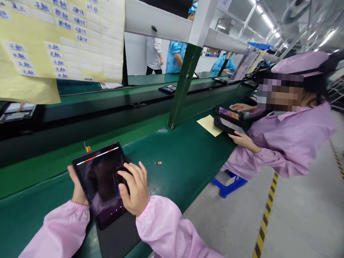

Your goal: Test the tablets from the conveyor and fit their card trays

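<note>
A black tablet is tilted up before me above the green bench, its screen lit with a white and orange line near the top edge. My left hand grips the tablet by its left side; most of those fingers are hidden behind it. Over the right part of the screen, my right hand has its fingers apart, with fingertips at or just above the glass; I cannot tell if they touch. Beneath the tablet lies a flat dark panel. A small orange-and-white piece lies on the bench to the right.
A co-worker in pink holds another device beside a yellow sheet. A green post rises from the bench. Behind runs a dark conveyor carrying trays. Yellow label sheets hang upper left.
</note>
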Available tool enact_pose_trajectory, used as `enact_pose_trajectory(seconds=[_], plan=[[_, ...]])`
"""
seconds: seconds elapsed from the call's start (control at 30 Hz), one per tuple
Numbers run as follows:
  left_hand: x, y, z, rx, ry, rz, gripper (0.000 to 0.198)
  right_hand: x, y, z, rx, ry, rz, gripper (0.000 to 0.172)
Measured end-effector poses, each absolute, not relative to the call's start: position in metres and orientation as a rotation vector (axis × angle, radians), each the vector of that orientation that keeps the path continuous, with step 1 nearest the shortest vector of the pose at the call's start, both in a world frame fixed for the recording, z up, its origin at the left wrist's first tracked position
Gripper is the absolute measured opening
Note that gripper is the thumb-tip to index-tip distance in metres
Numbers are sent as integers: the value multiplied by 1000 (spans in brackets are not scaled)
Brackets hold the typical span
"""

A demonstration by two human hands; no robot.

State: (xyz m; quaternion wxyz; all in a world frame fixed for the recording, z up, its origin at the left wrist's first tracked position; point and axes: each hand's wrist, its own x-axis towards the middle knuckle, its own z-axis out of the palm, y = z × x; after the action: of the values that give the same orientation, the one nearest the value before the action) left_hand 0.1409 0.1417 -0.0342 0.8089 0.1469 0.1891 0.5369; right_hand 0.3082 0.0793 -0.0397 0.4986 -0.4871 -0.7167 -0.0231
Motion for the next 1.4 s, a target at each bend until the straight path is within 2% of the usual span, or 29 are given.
enact_pose_trajectory(seconds=[0.17, 0.4, 0.53, 0.73, 0.87, 1.1, 1.4], plan=[[141, 142, -21, 96, 652, 1127, 91, 308, 79, -36, -1130, -1693, -70, 36], [147, 141, -21, 203, 615, 1163, 87, 311, 78, -35, -1147, -1700, -94, 39], [148, 142, -19, 311, 636, 1232, 70, 316, 77, -32, -1110, -1649, -186, 36], [139, 135, 13, 428, 711, 1056, 75, 316, 74, -20, -1070, -1714, -378, 36], [143, 127, 31, 505, 615, 1109, 64, 304, 73, -8, -1011, -1923, -478, 41], [150, 126, 31, 528, 572, 1147, 60, 284, 71, -3, -1197, -2136, -406, 54], [149, 126, 32, 553, 605, 1132, 64, 294, 25, -39, -1380, -2307, -295, 64]])
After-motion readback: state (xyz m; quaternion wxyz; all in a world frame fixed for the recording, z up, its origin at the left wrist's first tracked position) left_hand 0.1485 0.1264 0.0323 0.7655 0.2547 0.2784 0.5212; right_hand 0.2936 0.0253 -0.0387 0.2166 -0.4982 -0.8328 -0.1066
